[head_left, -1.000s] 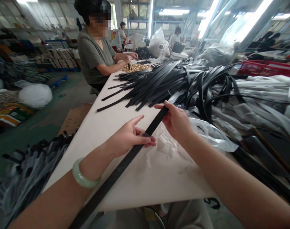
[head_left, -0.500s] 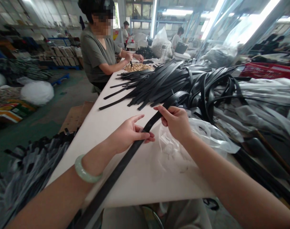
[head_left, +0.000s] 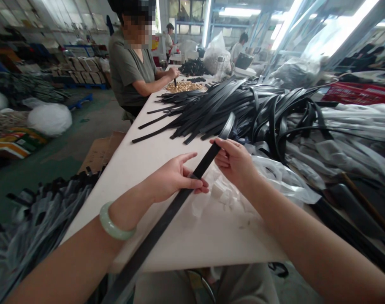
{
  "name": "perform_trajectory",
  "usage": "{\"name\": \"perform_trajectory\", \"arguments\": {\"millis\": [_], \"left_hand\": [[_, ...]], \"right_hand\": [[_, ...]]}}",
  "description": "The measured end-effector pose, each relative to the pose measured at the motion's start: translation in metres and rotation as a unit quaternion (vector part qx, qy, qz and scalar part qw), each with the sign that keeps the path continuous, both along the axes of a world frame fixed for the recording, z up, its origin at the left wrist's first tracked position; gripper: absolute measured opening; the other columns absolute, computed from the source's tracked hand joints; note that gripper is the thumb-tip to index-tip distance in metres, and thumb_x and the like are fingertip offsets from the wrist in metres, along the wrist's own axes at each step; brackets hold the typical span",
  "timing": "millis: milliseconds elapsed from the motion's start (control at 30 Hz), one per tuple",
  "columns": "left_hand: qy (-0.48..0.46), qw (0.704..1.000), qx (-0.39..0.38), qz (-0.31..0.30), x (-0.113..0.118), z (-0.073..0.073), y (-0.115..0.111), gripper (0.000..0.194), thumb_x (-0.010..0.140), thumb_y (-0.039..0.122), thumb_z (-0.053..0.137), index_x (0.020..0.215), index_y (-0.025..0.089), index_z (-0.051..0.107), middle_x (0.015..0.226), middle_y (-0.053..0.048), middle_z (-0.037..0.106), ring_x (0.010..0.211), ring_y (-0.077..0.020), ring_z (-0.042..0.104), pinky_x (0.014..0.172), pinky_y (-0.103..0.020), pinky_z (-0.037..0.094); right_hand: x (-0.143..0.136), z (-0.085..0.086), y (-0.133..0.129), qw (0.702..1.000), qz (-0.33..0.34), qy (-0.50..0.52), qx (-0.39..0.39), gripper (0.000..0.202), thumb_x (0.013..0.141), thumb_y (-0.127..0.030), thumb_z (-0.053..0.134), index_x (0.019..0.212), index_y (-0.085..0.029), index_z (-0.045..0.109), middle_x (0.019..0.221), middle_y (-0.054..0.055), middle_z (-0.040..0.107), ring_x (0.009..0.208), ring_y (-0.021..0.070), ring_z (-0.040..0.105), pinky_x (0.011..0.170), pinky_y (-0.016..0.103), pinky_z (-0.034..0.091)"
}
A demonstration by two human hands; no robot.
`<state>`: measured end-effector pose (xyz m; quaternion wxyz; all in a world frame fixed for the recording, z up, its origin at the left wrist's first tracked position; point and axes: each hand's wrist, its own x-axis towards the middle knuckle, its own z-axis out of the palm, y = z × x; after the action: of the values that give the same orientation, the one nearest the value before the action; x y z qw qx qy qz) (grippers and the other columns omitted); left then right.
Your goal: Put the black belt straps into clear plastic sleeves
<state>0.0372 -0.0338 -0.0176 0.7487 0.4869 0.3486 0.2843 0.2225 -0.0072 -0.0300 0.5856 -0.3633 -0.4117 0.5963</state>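
A long black strap (head_left: 162,221) runs slantwise from the lower left up across the table, with a clear sleeve seeming to cover its lower part. My left hand (head_left: 180,175) is closed on it where the sleeve appears to end, thumb on top and index finger stretched out. Higher up, near the strap's upper end, my right hand (head_left: 233,158) pinches it between thumb and fingers. That end curls upward beyond my right fingers. Just past my hands lies a big heap of black straps (head_left: 208,114).
Crumpled clear plastic (head_left: 281,177) lies right of my hands on the white table (head_left: 116,185). Sleeved straps (head_left: 50,219) are piled low at left. Across the table a co-worker (head_left: 129,71) handles something dark beside gold-coloured small parts (head_left: 184,86). White-wrapped bundles (head_left: 353,122) fill the right.
The strap's upper end has come away from the heap and stands free above my right hand. The strap between my hands is straighter. The co-worker's hands have drawn together.
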Motion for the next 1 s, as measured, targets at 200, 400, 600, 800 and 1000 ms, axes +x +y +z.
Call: {"name": "perform_trajectory", "arguments": {"millis": [200,400,600,800,1000], "left_hand": [[-0.033,0.999,0.011,0.041,-0.001,-0.001,0.003,0.102,0.064,0.004,0.077,0.147,0.012,0.018,0.076,-0.007,0.073,0.068,-0.0198,0.070,0.068,-0.030,0.054],[0.019,0.998,-0.004,-0.053,-0.004,0.002,0.001,0.100,0.069,0.009,0.077,0.148,0.014,0.015,0.078,-0.011,0.074,0.073,-0.0218,0.071,0.068,-0.030,0.054],[0.012,1.000,0.023,-0.006,-0.002,0.001,0.001,0.102,0.066,0.008,0.079,0.147,0.013,0.016,0.076,-0.010,0.074,0.071,-0.0221,0.071,0.066,-0.030,0.054],[0.021,0.999,0.035,-0.014,-0.004,-0.009,0.005,0.103,0.065,0.006,0.078,0.147,0.012,0.017,0.072,-0.009,0.073,0.069,-0.0224,0.071,0.065,-0.030,0.055],[0.042,0.995,0.077,-0.040,-0.006,-0.009,0.010,0.093,0.059,0.005,0.079,0.141,0.014,0.036,0.098,-0.013,0.071,0.077,-0.0207,0.070,0.066,-0.030,0.057]], "right_hand": [[-0.023,-0.010,-0.022,0.988,0.131,-0.085,-0.011,0.024,0.070,-0.035,0.075,0.076,-0.012,0.070,0.049,-0.003,0.052,0.040,0.0055,0.041,0.036,0.018,0.026],[-0.006,-0.002,-0.004,0.998,0.048,0.037,-0.009,0.023,0.069,-0.032,0.076,0.070,-0.013,0.063,0.042,-0.010,0.036,0.034,0.0007,0.023,0.032,0.015,0.013],[-0.012,-0.007,-0.009,0.995,0.100,-0.016,0.014,0.030,0.065,-0.028,0.079,0.066,-0.017,0.051,0.046,-0.009,0.046,0.033,0.0020,0.034,0.032,0.014,0.019],[-0.022,-0.014,-0.022,0.956,0.267,-0.120,0.004,0.031,0.069,-0.036,0.077,0.065,-0.015,0.054,0.052,-0.003,0.057,0.045,0.0097,0.054,0.042,0.019,0.040],[-0.018,-0.010,-0.015,0.940,0.275,-0.193,0.053,0.029,0.069,-0.037,0.076,0.083,-0.013,0.067,0.073,0.002,0.069,0.056,0.0093,0.059,0.046,0.018,0.039]]}}
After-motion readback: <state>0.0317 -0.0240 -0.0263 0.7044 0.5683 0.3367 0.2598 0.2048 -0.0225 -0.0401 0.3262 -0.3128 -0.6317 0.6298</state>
